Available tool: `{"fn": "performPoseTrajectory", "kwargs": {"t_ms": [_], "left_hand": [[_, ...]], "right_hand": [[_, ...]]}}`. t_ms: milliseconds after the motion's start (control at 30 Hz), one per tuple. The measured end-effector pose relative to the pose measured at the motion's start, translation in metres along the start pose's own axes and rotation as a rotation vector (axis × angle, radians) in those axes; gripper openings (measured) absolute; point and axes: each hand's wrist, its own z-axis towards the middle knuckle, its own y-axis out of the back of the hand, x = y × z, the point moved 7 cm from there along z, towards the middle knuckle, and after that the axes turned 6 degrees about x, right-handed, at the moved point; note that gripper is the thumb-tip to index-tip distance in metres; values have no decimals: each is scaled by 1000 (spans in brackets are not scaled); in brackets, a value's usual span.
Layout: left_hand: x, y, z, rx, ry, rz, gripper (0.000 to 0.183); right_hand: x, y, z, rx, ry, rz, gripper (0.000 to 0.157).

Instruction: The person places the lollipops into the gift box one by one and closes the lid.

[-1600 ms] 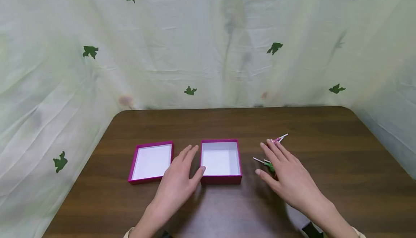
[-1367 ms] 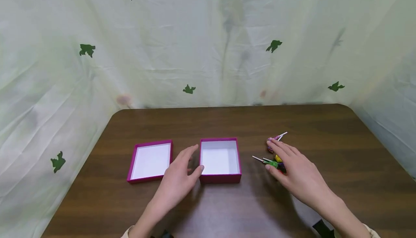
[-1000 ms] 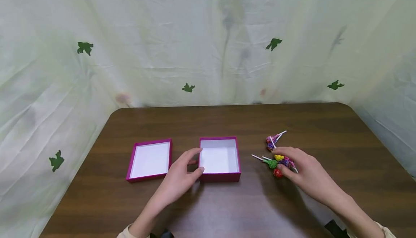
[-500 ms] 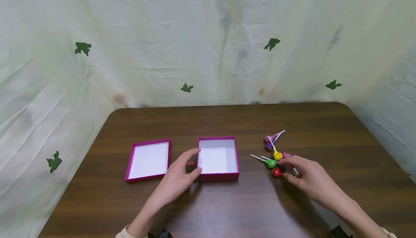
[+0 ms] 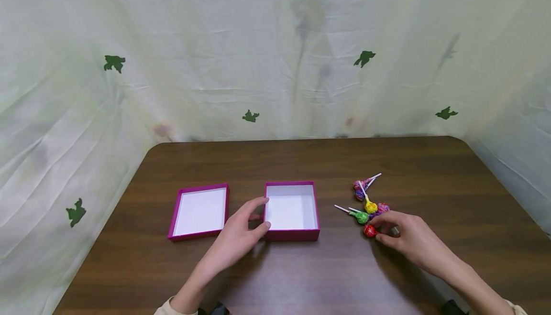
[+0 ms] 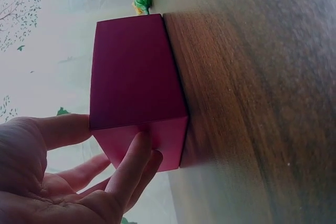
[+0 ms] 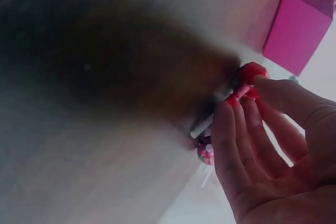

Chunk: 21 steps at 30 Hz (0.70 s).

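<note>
My left hand [image 5: 239, 229] rests at the left side of an uncovered magenta box [image 5: 292, 235] with a white inside. In the left wrist view its fairly straight fingers [image 6: 131, 169] lie against one wall of the box. To the right, my right hand [image 5: 409, 233] pinches a red lollipop [image 5: 369, 231] at the near end of a small group of lollipops. The right wrist view has the thumb on the red wrapper [image 7: 252, 72], fingers curled opposite. Beside it lie green [image 5: 361, 217] and yellow [image 5: 370, 207] lollipops. Fingers partly cover a purple one [image 5: 376, 214].
A shallow magenta lid [image 5: 200, 212], white inside up, lies left of the box. Pink and purple lollipops [image 5: 359, 190] sit farther back, sticks pointing away. Everything is on a brown wooden table [image 5: 301, 276], with a leaf-patterned cloth [image 5: 215, 66] behind it.
My right hand has drawn back toward me from above the lollipops and closed its fingertips on the red one. My left hand has moved slightly, staying at the box's left side.
</note>
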Motion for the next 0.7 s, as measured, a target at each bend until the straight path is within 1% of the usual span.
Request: {"fn": "performPoseTrajectory", "kwargs": {"t_ms": [167, 300, 500, 600, 700], "left_hand": [[0, 1, 0, 5, -12, -5, 50], [0, 2, -1, 5, -14, -13, 50], [-1, 1, -1, 9, -26, -44, 50], [0, 1, 0, 13, -34, -54, 50], [2, 0, -1, 17, -33, -69, 50]], "right_hand": [[-1, -5, 2, 23, 4, 9, 28], [-2, -8, 3, 42, 17, 2, 30], [-1, -11, 4, 46, 68, -75, 31], [-1, -11, 5, 49, 92, -81, 29], [-1, -11, 5, 57, 104, -61, 28]]}}
